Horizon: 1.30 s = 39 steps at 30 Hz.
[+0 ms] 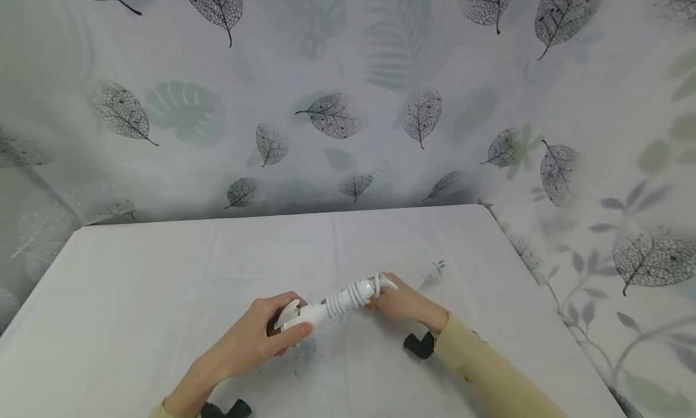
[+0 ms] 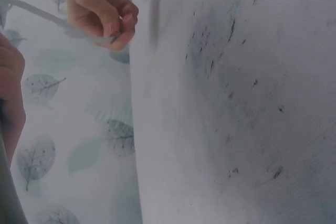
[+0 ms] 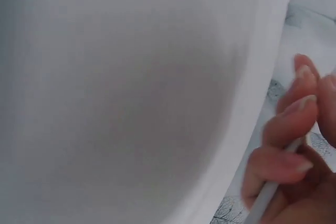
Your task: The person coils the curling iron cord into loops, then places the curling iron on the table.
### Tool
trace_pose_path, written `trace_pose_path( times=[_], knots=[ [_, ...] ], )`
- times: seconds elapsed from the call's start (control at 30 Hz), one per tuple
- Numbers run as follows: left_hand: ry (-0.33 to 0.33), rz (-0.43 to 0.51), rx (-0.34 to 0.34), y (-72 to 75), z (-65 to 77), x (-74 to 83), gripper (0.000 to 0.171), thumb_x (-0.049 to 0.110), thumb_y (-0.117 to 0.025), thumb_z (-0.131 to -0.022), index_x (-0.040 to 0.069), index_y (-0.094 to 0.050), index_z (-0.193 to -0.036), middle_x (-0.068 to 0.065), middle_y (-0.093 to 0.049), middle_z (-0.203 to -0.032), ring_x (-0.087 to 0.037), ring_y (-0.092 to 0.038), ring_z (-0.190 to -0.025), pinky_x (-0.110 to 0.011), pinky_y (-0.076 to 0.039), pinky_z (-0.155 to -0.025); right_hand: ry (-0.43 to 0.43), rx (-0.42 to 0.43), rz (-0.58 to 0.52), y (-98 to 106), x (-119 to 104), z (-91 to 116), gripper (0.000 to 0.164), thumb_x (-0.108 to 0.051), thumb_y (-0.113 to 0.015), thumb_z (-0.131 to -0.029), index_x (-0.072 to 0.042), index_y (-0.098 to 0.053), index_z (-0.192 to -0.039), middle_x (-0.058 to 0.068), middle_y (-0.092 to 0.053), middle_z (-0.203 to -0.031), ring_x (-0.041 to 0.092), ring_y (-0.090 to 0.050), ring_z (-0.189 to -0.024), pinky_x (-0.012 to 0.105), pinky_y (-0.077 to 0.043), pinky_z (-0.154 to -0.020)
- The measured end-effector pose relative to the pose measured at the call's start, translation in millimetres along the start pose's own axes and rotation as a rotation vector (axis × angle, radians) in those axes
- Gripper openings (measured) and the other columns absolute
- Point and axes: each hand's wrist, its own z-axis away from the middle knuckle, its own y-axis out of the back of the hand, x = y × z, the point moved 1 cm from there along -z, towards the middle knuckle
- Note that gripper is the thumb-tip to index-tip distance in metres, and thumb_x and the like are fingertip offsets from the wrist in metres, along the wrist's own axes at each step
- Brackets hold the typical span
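A white rod-shaped corded appliance point(image 1: 312, 315), which looks like a curling iron, is held at an angle over the table. Its white cord point(image 1: 348, 299) is wound in several loops round the shaft. My left hand point(image 1: 266, 333) grips the wider end, thumb along the near side, beside a raised white lever point(image 1: 289, 312). At the far end my right hand point(image 1: 399, 300) holds the cord, and in the right wrist view its curled fingers point(image 3: 286, 124) close round a cord length point(image 3: 262, 200). The two-pin plug point(image 1: 435, 271) hangs out beyond the right hand.
A white-covered table point(image 1: 163, 273) spreads under both hands, with small dark marks point(image 2: 231, 30) on its cover. Leaf-patterned cloth point(image 1: 337, 164) rises behind and at the sides. Black wrist-camera pieces point(image 1: 418, 345) sit by both wrists.
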Motion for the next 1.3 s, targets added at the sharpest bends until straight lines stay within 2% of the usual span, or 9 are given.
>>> trace_pose_path(
  times=[0.07, 0.13, 0.17, 0.3, 0.43, 0.53, 0.9, 1.07, 1.3],
  knots=[
    [-0.017, -0.03, -0.028, -0.1, 1.5, 1.1, 0.016, 0.034, -0.062, -0.1, 0.02, -0.062, -0.108, 0.004, -0.061, -0.075, -0.004, -0.054, -0.057, -0.026, -0.046, -0.05, 0.087, 0.041, 0.05, 2, 2, -7, 0.008, 0.004, -0.063, -0.091, 0.001, -0.07, -0.091, 0.008, -0.07, -0.081, 0.007, -0.058, -0.071, 0.023, -0.049, -0.067],
    [-0.041, -0.073, -0.05, -0.4, 2.6, 1.7, 0.017, 0.036, -0.062, -0.099, 0.022, -0.063, -0.109, 0.006, -0.062, -0.079, -0.003, -0.053, -0.06, -0.025, -0.046, -0.053, 0.12, 0.071, 0.105, 3, 3, -13, 0.006, 0.002, -0.066, -0.09, 0.0, -0.072, -0.092, 0.008, -0.071, -0.086, 0.009, -0.06, -0.076, 0.023, -0.05, -0.071],
    [-0.053, -0.093, -0.058, -0.7, 3.1, 1.8, 0.017, 0.037, -0.063, -0.098, 0.023, -0.063, -0.109, 0.008, -0.062, -0.079, -0.002, -0.053, -0.061, -0.024, -0.046, -0.054, 0.096, 0.078, 0.112, 3, 4, -16, 0.006, 0.0, -0.068, -0.09, 0.0, -0.073, -0.095, 0.007, -0.072, -0.089, 0.009, -0.062, -0.077, 0.023, -0.051, -0.072],
    [-0.09, -0.164, -0.077, -3.7, 5.6, 1.0, 0.019, 0.041, -0.067, -0.095, 0.025, -0.063, -0.104, 0.014, -0.058, -0.076, 0.003, -0.047, -0.063, -0.019, -0.043, -0.057, 0.005, 0.101, 0.193, 6, 0, -25, 0.005, -0.011, -0.07, -0.092, -0.007, -0.072, -0.091, 0.0, -0.067, -0.08, 0.005, -0.055, -0.071, 0.022, -0.048, -0.069],
    [-0.113, -0.204, -0.087, -9.1, 7.0, -0.3, 0.021, 0.046, -0.068, -0.093, 0.026, -0.062, -0.094, 0.018, -0.048, -0.067, 0.006, -0.041, -0.058, -0.016, -0.038, -0.055, -0.022, 0.15, 0.259, 12, -5, -29, 0.011, -0.018, -0.068, -0.094, -0.01, -0.07, -0.087, -0.001, -0.062, -0.07, 0.006, -0.05, -0.065, 0.025, -0.044, -0.066],
    [-0.12, -0.235, -0.085, -12.2, 7.2, -0.9, 0.025, 0.05, -0.067, -0.092, 0.027, -0.06, -0.088, 0.02, -0.043, -0.064, 0.007, -0.039, -0.056, -0.014, -0.036, -0.054, -0.008, 0.194, 0.277, 16, -11, -28, 0.012, -0.019, -0.067, -0.095, -0.009, -0.069, -0.089, 0.0, -0.061, -0.071, 0.007, -0.047, -0.064, 0.025, -0.042, -0.064],
    [-0.083, -0.354, -0.068, -12.6, 3.5, -2.3, 0.033, 0.055, -0.065, -0.091, 0.027, -0.055, -0.077, 0.019, -0.041, -0.059, 0.006, -0.039, -0.051, -0.016, -0.034, -0.05, 0.09, 0.4, 0.271, 31, -37, -19, 0.006, -0.019, -0.07, -0.094, -0.013, -0.069, -0.091, -0.007, -0.061, -0.076, 0.005, -0.049, -0.062, 0.024, -0.043, -0.06],
    [-0.06, -0.376, -0.081, -13.8, 1.6, -3.9, 0.034, 0.055, -0.065, -0.092, 0.026, -0.055, -0.077, 0.018, -0.039, -0.058, 0.006, -0.038, -0.051, -0.016, -0.033, -0.05, 0.124, 0.438, 0.296, 31, -40, -16, 0.007, -0.02, -0.072, -0.091, -0.014, -0.069, -0.092, -0.008, -0.063, -0.08, 0.004, -0.045, -0.06, 0.023, -0.042, -0.058],
    [-0.011, -0.436, -0.075, -11.5, -1.2, -5.8, 0.032, 0.053, -0.065, -0.092, 0.023, -0.059, -0.082, 0.016, -0.042, -0.059, 0.003, -0.039, -0.052, -0.019, -0.033, -0.05, 0.134, 0.468, 0.238, 31, -47, -12, 0.006, -0.018, -0.074, -0.09, -0.014, -0.069, -0.092, -0.009, -0.062, -0.078, 0.004, -0.038, -0.057, 0.022, -0.037, -0.056]
  ],
)
